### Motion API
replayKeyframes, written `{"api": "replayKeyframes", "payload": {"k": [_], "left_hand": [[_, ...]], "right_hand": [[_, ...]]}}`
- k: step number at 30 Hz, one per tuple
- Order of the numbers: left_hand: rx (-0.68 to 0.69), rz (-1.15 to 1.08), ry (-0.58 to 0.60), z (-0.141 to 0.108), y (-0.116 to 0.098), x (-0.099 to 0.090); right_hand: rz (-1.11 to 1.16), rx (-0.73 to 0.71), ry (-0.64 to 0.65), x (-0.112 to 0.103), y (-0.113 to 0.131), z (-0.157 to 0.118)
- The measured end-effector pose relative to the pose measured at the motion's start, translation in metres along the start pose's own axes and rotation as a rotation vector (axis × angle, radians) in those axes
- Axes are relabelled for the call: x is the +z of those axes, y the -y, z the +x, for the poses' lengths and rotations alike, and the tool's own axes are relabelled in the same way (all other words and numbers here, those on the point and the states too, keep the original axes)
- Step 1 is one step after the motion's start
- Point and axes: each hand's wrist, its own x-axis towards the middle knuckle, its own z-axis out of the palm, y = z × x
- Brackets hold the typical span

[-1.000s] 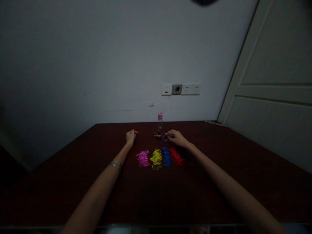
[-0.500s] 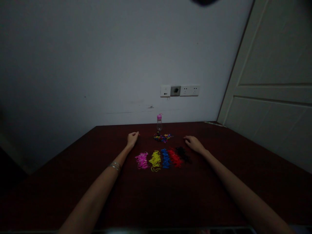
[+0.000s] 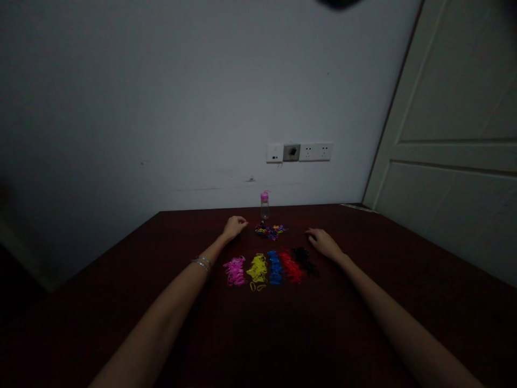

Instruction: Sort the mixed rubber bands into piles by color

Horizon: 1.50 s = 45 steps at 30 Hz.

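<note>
My left hand (image 3: 235, 227) is just left of a small mixed heap of coloured rubber bands (image 3: 271, 231), its thumb and finger slightly apart and no band visible in them. My right hand (image 3: 324, 243) rests on the table to the right of that heap, fingers loosely stretched and holding nothing. Nearer me lie sorted piles in a row: pink bands (image 3: 235, 271), yellow bands (image 3: 258, 268), blue bands (image 3: 275, 268), red bands (image 3: 291, 268) and black bands (image 3: 304, 258). Two yellow loops lie just in front of the yellow pile.
Behind the mixed heap stands a small clear bottle (image 3: 264, 209) with a pink top. The dark red table (image 3: 258, 334) meets a pale wall (image 3: 202, 108) with socket plates (image 3: 299, 152). A panelled door (image 3: 452, 134) is at the right.
My left hand has moved right, closer to the mixed heap of rubber bands. The right hand stays nearly in place. The whole view has shifted slightly.
</note>
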Motion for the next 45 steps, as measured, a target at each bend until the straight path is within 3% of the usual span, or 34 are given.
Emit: {"api": "replayKeyframes", "payload": {"k": [9,24,39,45], "left_hand": [[0.117,0.129,0.239,0.019,-0.017,0.012],[0.106,0.088,0.226,0.029,-0.017,0.036],[0.088,0.032,0.125,0.027,-0.020,0.016],[0.116,0.031,0.152,0.019,-0.027,0.009]], "right_hand": [[0.031,0.022,-0.018,-0.003,0.008,-0.005],[0.003,0.010,-0.021,-0.009,0.014,-0.009],[0.031,0.025,-0.033,-0.006,0.011,-0.006],[0.047,0.028,-0.039,-0.003,0.007,-0.006]]}}
